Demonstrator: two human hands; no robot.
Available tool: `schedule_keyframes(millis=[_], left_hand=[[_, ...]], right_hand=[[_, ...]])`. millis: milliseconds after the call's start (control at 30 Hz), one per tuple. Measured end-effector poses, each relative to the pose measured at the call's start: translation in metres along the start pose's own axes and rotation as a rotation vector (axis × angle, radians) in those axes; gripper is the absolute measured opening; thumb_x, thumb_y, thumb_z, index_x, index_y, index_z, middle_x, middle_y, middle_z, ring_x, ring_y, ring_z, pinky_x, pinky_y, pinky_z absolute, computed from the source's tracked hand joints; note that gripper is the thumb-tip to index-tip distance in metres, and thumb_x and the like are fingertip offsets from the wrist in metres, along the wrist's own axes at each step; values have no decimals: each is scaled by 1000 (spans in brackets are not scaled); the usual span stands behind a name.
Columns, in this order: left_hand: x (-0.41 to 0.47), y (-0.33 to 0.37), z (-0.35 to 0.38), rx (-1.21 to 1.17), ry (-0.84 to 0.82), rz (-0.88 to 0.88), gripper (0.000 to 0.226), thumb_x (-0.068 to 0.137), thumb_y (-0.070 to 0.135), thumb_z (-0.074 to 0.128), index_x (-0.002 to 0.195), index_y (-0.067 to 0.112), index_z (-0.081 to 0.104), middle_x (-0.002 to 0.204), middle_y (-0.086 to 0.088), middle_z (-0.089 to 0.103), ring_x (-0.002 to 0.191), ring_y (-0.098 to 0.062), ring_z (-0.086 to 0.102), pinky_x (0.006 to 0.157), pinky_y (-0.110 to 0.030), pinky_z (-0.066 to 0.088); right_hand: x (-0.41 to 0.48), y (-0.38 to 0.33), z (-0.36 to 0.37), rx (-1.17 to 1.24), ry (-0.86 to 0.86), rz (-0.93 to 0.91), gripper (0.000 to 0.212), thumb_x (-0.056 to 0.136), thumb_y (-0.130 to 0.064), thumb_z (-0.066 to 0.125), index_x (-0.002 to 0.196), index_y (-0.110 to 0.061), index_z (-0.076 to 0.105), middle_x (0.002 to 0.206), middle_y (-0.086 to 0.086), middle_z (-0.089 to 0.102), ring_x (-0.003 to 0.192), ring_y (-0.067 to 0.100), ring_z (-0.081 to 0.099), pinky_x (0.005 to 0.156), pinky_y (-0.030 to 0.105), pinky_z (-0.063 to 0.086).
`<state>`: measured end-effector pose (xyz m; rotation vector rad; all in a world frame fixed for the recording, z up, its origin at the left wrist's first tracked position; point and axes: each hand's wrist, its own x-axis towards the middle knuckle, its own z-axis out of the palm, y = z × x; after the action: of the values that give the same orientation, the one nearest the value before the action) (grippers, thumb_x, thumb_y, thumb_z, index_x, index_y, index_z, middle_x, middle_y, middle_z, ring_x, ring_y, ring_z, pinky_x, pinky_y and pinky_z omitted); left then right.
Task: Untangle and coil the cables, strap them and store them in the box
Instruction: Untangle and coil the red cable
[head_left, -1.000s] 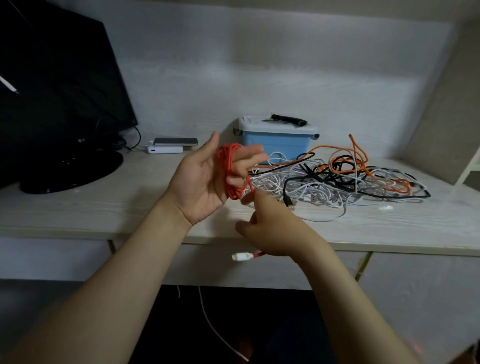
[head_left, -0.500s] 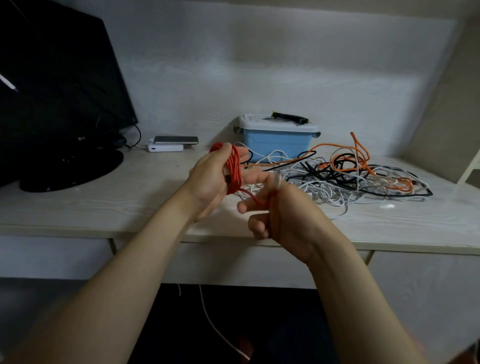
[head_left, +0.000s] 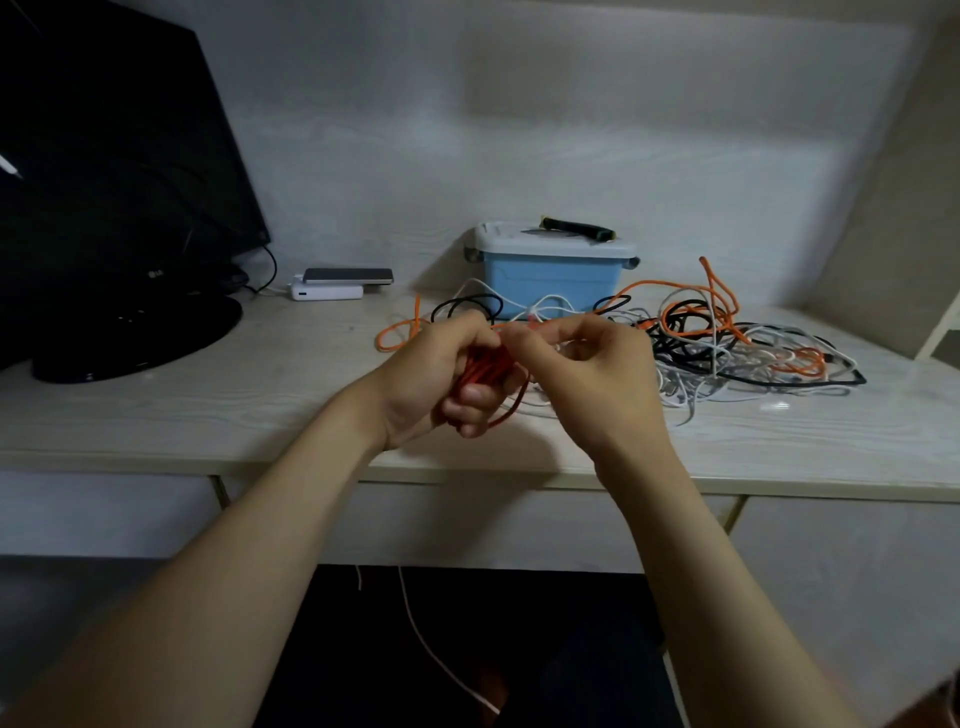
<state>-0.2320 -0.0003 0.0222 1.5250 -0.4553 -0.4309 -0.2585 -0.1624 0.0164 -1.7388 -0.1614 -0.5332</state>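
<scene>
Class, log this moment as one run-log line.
left hand: grips red coil | right hand: pinches cable end | tangle: on desk | box: closed

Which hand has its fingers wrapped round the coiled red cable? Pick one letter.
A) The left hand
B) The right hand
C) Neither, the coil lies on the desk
A: the left hand has its fingers curled round the coiled red cable, while the right hand only pinches the cable's end just above the coil.
</scene>
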Motion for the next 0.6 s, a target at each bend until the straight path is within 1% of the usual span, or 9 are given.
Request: schedule_keyframes(millis=[33, 100, 167, 200, 300, 367, 467, 533, 600], left_hand=[[-1, 0, 0, -34, -35, -9, 41, 93, 34, 40, 65, 14, 61, 50, 3, 28, 40, -11, 18, 50, -30, 25], [-4, 1, 0, -109, -86, -20, 34, 91, 35, 46, 65, 15, 54, 48, 5, 27, 40, -10, 15, 48, -28, 20], [-4, 4, 3, -156, -105, -15, 38, 92, 41, 44, 63, 17, 50, 46, 6, 26, 42, -12, 10, 47, -28, 15], [-4, 6, 6, -173, -97, -6, 45, 95, 47, 42, 60, 18, 47, 44, 7, 24, 41, -12, 9, 47, -27, 12], [-1, 11, 9, -186, -19, 15, 65, 102, 61, 31, 53, 20, 41, 40, 5, 19, 34, -10, 12, 44, -21, 8], [2, 12, 9, -115, 58, 22, 69, 106, 59, 30, 53, 18, 43, 40, 3, 22, 34, -10, 15, 45, -22, 9], [10, 11, 13, 69, 282, 91, 64, 107, 56, 43, 63, 10, 52, 43, -1, 30, 36, -15, 23, 46, -22, 19], [18, 11, 15, 145, 470, 151, 61, 104, 58, 50, 67, 10, 54, 45, -1, 37, 36, -16, 31, 45, -22, 26], [27, 11, 10, 196, 591, 195, 59, 103, 59, 52, 66, 14, 55, 47, 1, 44, 38, -15, 38, 46, -24, 33]], right_hand=[[0, 3, 0, -77, 63, -42, 33, 80, -48, 82, 101, -26, 70, 73, -3, 69, 68, 14, 66, 68, 33, 51], [1, 8, -2, -155, 58, -166, 38, 90, -50, 74, 122, -33, 64, 90, -5, 69, 84, 10, 68, 77, 34, 53], [0, 7, 0, -142, -65, -305, 27, 105, -43, 56, 121, -26, 69, 95, -6, 70, 88, 9, 67, 80, 40, 54], [-2, 7, 2, -118, -128, -360, 32, 109, -40, 47, 117, -19, 71, 93, -5, 71, 88, 12, 67, 80, 43, 53], [-7, 11, 10, -48, -218, -451, 35, 113, -28, 37, 129, -11, 63, 106, -4, 69, 100, 15, 65, 90, 36, 52], [-9, 19, 15, -43, -184, -452, 34, 113, -27, 36, 132, -11, 59, 111, -1, 67, 103, 15, 64, 94, 38, 51], [-8, 28, 27, -32, -73, -391, 34, 113, -37, 35, 131, -18, 57, 111, 2, 65, 103, 20, 64, 92, 51, 52], [-8, 32, 34, -60, -16, -416, 34, 113, -33, 37, 137, -17, 54, 122, 3, 62, 115, 23, 60, 100, 50, 49], [-5, 35, 37, -138, -8, -466, 34, 111, -22, 40, 141, -12, 51, 130, 5, 58, 121, 24, 55, 104, 46, 45]])
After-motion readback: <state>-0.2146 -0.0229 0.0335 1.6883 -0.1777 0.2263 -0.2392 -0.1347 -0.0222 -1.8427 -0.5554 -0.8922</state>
